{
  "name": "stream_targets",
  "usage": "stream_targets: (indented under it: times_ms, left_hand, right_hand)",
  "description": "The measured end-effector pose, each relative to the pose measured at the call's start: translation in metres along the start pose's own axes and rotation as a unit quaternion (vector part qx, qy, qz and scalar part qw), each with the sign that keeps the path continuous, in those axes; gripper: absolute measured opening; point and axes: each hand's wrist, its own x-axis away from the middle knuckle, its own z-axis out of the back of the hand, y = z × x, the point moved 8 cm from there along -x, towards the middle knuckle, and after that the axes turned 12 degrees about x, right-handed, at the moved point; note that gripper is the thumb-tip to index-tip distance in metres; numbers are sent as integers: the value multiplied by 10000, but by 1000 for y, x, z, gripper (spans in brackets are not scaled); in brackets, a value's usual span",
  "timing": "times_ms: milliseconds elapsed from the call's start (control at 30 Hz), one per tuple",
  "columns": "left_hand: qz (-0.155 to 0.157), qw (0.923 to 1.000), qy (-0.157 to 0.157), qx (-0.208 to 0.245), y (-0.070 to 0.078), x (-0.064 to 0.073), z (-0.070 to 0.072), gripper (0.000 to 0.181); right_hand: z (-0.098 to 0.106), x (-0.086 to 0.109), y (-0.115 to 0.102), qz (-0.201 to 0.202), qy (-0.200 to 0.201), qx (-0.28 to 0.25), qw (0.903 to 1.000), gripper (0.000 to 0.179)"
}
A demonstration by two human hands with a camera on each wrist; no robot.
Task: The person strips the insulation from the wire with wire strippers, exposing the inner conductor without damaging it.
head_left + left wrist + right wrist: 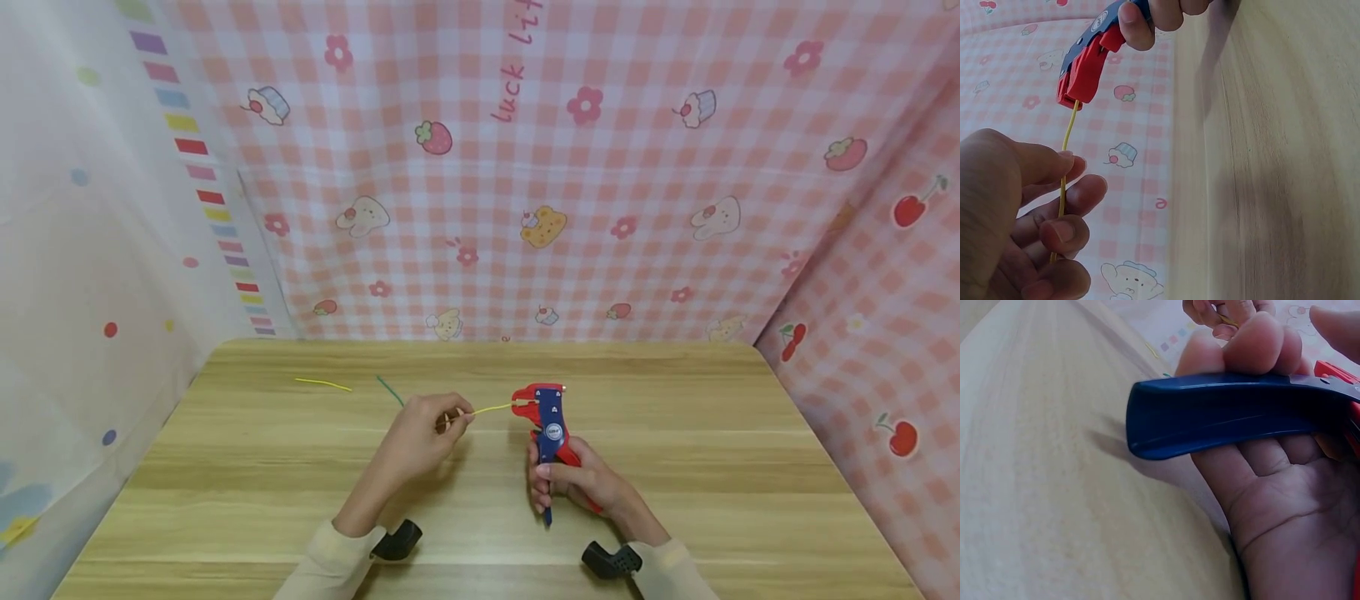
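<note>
My left hand (431,433) pinches a thin yellow wire (492,408) between thumb and fingers. From there the wire runs right into the red mouth of a red and blue wire stripper (552,429). In the left wrist view, the wire (1069,134) passes over the curled lower fingers, and its upper end goes into the tip of the stripper (1087,72). Fingers of my right hand (588,483) wrap round the stripper's handles, holding it upright above the table. The right wrist view shows the blue handle (1222,415) lying across the fingers, close to the palm.
A short yellow wire (323,384) lies on the wooden table (697,433) at the back left. Beside it is a green wire (389,389), partly hidden behind the left hand. A checked cloth (480,183) hangs along the table's back edge. Black devices (397,540) sit at both wrists.
</note>
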Motion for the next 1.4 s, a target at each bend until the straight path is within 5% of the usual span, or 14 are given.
stream_targets:
  times_ms: [700,1400]
  left_hand:
    - [-236,9997,52,38,6,1,-1,7]
    - [-499,9982,337,-73,13,1,0,5]
  right_hand:
    - [-3,-1,1,33,-188,282,9994,7]
    - [-4,-1,2,-192,393,609,9972,11]
